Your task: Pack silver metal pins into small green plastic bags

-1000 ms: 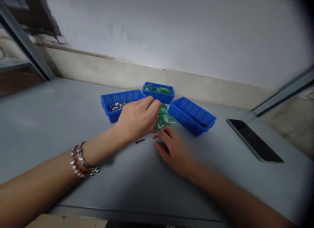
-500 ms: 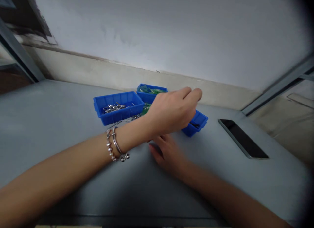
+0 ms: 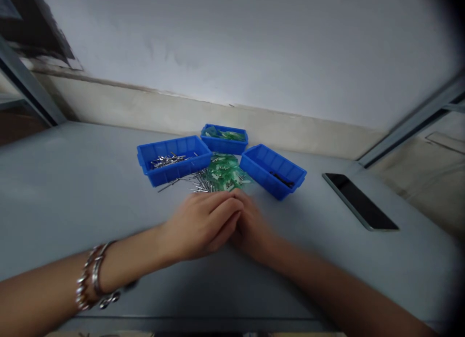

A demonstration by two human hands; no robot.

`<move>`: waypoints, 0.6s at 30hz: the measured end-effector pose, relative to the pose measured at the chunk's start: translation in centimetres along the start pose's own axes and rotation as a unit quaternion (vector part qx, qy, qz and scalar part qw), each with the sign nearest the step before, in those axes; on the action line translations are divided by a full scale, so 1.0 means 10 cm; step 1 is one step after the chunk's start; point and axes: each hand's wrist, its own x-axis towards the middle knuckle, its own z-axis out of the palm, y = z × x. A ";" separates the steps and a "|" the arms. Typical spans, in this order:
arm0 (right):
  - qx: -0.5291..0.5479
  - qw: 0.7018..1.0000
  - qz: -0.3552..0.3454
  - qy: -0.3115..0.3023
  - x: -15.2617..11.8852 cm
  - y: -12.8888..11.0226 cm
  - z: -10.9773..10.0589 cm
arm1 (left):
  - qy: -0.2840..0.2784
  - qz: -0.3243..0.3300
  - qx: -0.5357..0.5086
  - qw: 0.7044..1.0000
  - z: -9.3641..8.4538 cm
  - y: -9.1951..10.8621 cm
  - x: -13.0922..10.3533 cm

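My left hand [image 3: 203,223], with bracelets at the wrist, meets my right hand [image 3: 252,225] low over the grey table [image 3: 87,182]. Both have their fingers closed and pressed together; whatever is between them is hidden. Just beyond the fingertips lie green plastic packets [image 3: 225,170] and a loose pile of thin metal pins [image 3: 201,182]. The left blue bin [image 3: 174,170] holds silvery metal pieces. Green packets fill the rear blue bin [image 3: 225,145], and a few dark pieces sit in the right blue bin [image 3: 267,179].
A phone [image 3: 358,201] lies flat on the right side of the table. The wall [image 3: 232,61] rises behind the bins. Metal frame posts [image 3: 27,80] stand at both sides.
My left hand has come down and back from in front of the right bin to meet my right hand. The packets and right bin are now uncovered.
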 end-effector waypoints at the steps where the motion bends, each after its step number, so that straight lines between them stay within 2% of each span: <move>1: 0.004 1.000 -0.002 0.004 0.00 0.01 -0.01 | -0.016 -0.003 -0.004 1.000 -0.01 0.00 -0.01; 5: 0.008 1.000 0.014 0.009 -0.02 0.03 -0.02 | -0.056 0.001 -0.003 0.998 -0.03 0.00 0.00; 9: -0.011 1.000 0.004 -0.022 -0.02 0.04 -0.04 | -0.092 -0.013 0.037 0.995 -0.04 -0.03 0.01; 14: -0.066 0.995 0.042 -0.064 0.02 0.01 -0.08 | -0.171 -0.104 0.104 0.974 -0.10 -0.17 -0.05; 18: -0.097 0.990 0.080 -0.063 0.05 0.00 -0.04 | -0.261 -0.163 0.174 0.936 -0.12 -0.28 -0.14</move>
